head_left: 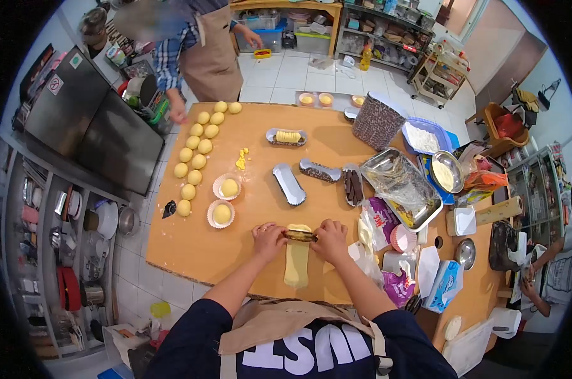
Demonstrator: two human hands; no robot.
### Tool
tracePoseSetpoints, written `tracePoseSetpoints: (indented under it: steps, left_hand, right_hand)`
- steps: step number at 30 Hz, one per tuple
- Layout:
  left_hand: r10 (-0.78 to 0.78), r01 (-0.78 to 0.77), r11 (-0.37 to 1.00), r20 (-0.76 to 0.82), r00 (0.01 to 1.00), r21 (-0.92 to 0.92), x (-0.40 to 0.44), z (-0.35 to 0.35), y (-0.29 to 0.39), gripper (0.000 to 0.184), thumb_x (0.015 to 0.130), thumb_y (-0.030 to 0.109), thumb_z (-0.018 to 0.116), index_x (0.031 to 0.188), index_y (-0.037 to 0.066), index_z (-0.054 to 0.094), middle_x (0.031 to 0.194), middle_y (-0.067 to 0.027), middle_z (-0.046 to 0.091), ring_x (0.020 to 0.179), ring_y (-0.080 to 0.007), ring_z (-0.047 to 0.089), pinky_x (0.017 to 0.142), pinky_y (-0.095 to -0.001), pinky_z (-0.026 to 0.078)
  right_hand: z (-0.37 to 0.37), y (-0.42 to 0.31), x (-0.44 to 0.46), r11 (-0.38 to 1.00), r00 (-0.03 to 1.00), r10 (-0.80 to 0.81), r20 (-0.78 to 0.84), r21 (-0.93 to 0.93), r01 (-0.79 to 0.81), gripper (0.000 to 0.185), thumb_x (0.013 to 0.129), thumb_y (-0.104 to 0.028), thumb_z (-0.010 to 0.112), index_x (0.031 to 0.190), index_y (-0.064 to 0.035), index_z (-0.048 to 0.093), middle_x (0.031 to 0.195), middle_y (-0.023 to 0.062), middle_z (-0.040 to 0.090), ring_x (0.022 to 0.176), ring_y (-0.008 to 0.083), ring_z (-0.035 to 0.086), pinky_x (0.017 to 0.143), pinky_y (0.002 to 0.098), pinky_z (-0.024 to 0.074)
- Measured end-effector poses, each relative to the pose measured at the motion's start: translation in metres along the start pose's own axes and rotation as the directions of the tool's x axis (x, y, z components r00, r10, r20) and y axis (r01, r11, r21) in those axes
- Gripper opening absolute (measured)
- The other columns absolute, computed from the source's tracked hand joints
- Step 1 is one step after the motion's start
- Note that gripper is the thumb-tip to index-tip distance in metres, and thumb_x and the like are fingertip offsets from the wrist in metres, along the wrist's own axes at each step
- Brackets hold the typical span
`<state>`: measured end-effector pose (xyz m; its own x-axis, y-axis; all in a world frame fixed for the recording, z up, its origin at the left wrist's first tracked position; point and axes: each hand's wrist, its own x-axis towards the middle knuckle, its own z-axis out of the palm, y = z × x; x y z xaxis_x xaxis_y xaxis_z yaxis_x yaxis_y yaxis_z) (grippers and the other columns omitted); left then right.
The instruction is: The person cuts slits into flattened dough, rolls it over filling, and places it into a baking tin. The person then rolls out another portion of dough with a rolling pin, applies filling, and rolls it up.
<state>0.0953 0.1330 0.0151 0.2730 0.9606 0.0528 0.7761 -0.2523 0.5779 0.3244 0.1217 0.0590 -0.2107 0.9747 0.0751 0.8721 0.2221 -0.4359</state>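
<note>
A flat strip of pale dough [296, 268] lies on the table in front of me. Its far end is folded over a dark brown filling [300, 236], making a partly rolled dough piece. My left hand [270, 241] pinches the left end of this roll, and my right hand [331, 240] grips the right end. Beyond them lie an unfilled paper loaf case [289, 184] and a patterned paper case [319, 170]. One loaf case holds a ridged dough roll [287, 137]. To the left, dough balls sit in round paper cups [221, 215].
Several dough balls [198, 162] line the table's left side. At right are a case of dark chocolate sticks [353, 186], a metal tray [403, 189], a flour basin [423, 138] and a tissue pack [444, 286]. Another person in an apron [211, 57] stands across the table.
</note>
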Motion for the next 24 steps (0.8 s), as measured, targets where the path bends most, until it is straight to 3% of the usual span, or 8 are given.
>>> tracePoseSetpoints:
  steps: [2,5,8,17,24]
  left_hand:
    - [0.019,-0.021,0.996,0.018,1.0,0.089,-0.001,0.001,-0.001,0.034,0.074,0.026,0.075,0.105,0.016,0.066,0.112,-0.0036,0.062,0.12,-0.0234,0.047,0.101,-0.0449,0.025]
    - [0.007,0.008,0.987,-0.092,0.996,0.163,-0.008,-0.005,0.013,0.035,0.072,0.029,0.077,0.104,0.018,0.066,0.121,-0.0033,0.053,0.123,-0.0251,0.041,0.103,-0.0469,0.023]
    - [0.09,-0.069,0.985,-0.131,0.987,0.16,-0.019,-0.006,0.015,0.039,0.069,0.032,0.079,0.104,0.02,0.065,0.125,-0.0033,0.046,0.126,-0.0262,0.035,0.104,-0.0487,0.021]
    - [0.073,-0.044,0.979,-0.139,0.988,0.2,-0.013,0.0,0.014,0.042,0.069,0.032,0.079,0.107,0.021,0.064,0.126,-0.0042,0.046,0.126,-0.027,0.034,0.104,-0.0504,0.02]
    - [0.053,-0.012,0.972,-0.167,0.984,0.234,-0.006,-0.006,0.016,0.039,0.069,0.031,0.08,0.103,0.019,0.064,0.128,-0.0041,0.046,0.127,-0.0257,0.035,0.103,-0.0503,0.022]
  right_hand:
    - [0.006,0.002,-0.002,0.998,0.999,-0.036,-0.026,-0.046,0.035,0.029,0.062,-0.024,0.08,0.088,-0.0136,0.07,0.098,0.0038,0.054,0.1,0.0247,0.049,0.089,0.0423,0.0327]
    - [0.011,0.004,-0.007,0.997,0.999,-0.017,-0.038,-0.07,0.015,0.031,0.062,-0.023,0.08,0.089,-0.013,0.069,0.099,0.0038,0.054,0.1,0.0246,0.049,0.09,0.0422,0.0335]
    - [0.01,0.001,-0.012,0.998,0.996,-0.043,-0.079,-0.049,0.039,0.032,0.063,-0.024,0.08,0.091,-0.0133,0.068,0.1,0.0036,0.054,0.101,0.0248,0.049,0.09,0.0421,0.0335]
    - [0.021,0.005,-0.014,0.991,0.986,0.133,-0.103,0.022,-0.131,0.028,0.064,-0.028,0.082,0.085,-0.0144,0.069,0.102,0.0019,0.055,0.102,0.0231,0.049,0.089,0.0409,0.0332]
    - [0.025,0.004,-0.009,0.99,0.989,0.136,-0.058,0.038,-0.134,0.025,0.065,-0.031,0.08,0.084,-0.0164,0.073,0.098,0.0004,0.056,0.101,0.0219,0.049,0.086,0.0417,0.033]
